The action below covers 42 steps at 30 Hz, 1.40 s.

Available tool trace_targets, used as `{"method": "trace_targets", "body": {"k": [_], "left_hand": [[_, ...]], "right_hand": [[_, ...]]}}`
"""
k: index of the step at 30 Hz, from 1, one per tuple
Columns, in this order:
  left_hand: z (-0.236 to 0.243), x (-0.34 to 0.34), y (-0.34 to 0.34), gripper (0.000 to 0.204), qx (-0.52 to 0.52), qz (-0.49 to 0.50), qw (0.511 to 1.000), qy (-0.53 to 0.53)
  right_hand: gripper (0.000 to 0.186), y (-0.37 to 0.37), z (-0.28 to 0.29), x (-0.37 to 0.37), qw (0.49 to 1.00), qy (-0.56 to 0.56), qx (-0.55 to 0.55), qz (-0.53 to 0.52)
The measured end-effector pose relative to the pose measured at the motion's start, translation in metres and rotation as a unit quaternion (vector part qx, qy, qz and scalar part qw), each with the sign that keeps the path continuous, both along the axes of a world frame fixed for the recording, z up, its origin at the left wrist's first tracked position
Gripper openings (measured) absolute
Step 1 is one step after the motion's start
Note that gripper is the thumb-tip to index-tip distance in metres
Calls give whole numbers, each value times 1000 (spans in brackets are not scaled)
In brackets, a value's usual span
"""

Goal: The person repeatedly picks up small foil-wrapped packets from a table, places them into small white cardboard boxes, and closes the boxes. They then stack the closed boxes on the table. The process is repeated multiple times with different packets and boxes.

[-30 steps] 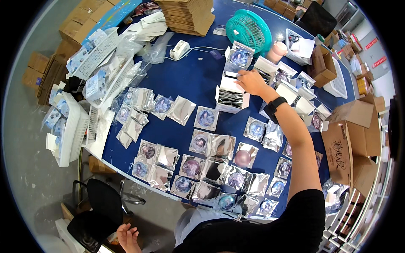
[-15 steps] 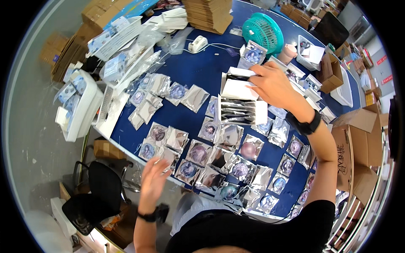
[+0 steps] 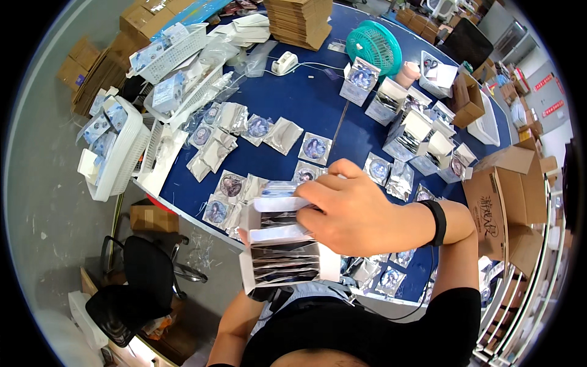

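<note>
A person's right hand (image 3: pixel 351 214) grips the top flap of a white box (image 3: pixel 282 248) of foil packets, held close to the chest above the blue table (image 3: pixel 306 104). The left hand, under the box, is hidden. Sorting looks underway; drawing a packet would need fingertip care.

Black short-sleeve shirt (image 3: pixel 342 333) — black band on right wrist (image 3: pixel 438 222); forearms bare, no gloves.

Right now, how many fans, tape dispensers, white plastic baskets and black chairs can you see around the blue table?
Teal fan: 1
Tape dispenser: 1
White plastic baskets: 3
Black chair: 1
Total: 6
</note>
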<state>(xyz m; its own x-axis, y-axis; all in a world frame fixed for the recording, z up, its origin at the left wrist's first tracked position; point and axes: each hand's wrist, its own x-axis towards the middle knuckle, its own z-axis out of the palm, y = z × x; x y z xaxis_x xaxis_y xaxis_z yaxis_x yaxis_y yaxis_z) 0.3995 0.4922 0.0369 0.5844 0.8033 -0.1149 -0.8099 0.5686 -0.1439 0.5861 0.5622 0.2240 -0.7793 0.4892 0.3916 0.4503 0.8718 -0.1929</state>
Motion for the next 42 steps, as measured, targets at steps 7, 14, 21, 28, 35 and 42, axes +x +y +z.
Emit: {"method": "trace_targets", "body": {"k": [7,14,21,28,35,42], "left_hand": [[7,-14,-16,83,-8,6,1000,11],[15,-21,-38,81,-32,23,999,8],[25,-25,-45,78,-37,26,999,12],[24,-8,-41,76,-36,-4,999,1],[15,-5,-18,74,-60,-18,998,-6],[16,-10,-4,72,-80,1,997,5]], "right_hand": [[8,-25,-11,-16,995,71,-26,60],[13,-28,-12,-9,988,75,-59,118],[16,-9,-18,0,974,158,-115,115],[14,8,-33,8,950,225,-114,186],[33,35,-32,30,940,195,-146,237],[43,163,-86,69,967,114,-228,7]]}}
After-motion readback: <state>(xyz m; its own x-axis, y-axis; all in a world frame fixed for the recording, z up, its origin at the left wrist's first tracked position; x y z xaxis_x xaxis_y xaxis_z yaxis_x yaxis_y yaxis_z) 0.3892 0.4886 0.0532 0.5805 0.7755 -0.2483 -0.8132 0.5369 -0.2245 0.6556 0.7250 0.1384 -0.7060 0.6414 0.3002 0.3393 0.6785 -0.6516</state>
